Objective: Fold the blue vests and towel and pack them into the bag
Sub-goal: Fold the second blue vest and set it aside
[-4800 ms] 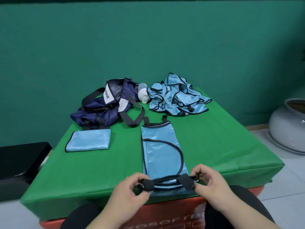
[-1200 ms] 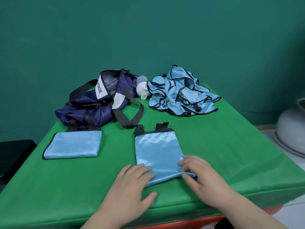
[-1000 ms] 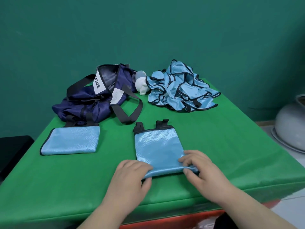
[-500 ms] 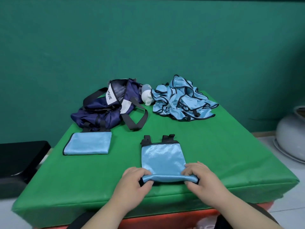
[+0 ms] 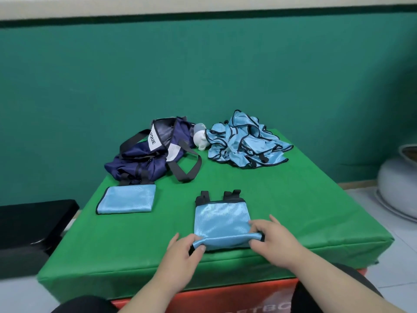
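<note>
Vest (image 5: 220, 220) at the table's (image 5: 293, 211) front edge: left hand (image 5: 182, 247) and right hand (image 5: 273, 242) pinch its near corners, seemingly to fold it.

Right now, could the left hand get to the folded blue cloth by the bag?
Probably yes. Only bare table lies between the left hand and the folded cloth, though that hand pinches the vest and must let go first.
</note>
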`<state>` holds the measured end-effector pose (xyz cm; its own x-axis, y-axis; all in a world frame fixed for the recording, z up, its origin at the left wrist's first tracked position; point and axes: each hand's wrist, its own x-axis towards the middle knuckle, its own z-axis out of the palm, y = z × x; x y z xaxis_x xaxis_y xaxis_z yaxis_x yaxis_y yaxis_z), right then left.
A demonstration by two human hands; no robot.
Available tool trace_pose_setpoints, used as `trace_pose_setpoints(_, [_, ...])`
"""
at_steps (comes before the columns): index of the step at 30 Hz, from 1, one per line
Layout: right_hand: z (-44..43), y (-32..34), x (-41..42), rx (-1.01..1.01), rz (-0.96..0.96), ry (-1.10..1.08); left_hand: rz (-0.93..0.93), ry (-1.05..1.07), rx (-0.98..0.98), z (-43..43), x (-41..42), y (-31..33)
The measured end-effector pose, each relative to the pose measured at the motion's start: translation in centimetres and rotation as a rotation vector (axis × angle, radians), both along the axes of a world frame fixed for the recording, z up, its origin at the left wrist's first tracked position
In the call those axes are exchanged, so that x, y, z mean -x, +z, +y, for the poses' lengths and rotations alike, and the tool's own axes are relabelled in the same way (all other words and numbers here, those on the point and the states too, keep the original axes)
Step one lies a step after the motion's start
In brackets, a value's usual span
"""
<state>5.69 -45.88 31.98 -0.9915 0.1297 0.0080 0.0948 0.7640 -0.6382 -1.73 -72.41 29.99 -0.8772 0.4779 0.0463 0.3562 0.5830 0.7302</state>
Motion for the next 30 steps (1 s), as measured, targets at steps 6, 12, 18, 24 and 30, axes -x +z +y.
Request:
trace_pose_setpoints(6, [0.0, -0.4, 1.1, 0.144, 0.111, -0.141, 0.101, 0.02, -0.092, 0.6, -0.8, 1.8])
trace_pose_setpoints(12, [0.2, 0.0, 4.0, 0.201, 0.249, -0.211, 0.208, 0.065, -0.09, 1.8, 3.5, 3.2])
trace_pose_setpoints(18, [0.5, -1.1, 6.7, 0.055, 0.134, -0.228, 0.075, 0.138, -0.115, 2.1, 6.3, 2.2])
trace_pose_setpoints(24, [-0.4, -1.4, 7.6, -0.113, 0.12, -0.243, -0.018, 0.174, -0.115, 2.8, 8.7, 1.5])
trace_pose_setpoints(30, [-1.0, -1.3, 7.7, -0.094, 0.085, -0.326, -0.032, 0.168, -0.165, 3.4, 8.8, 1.4])
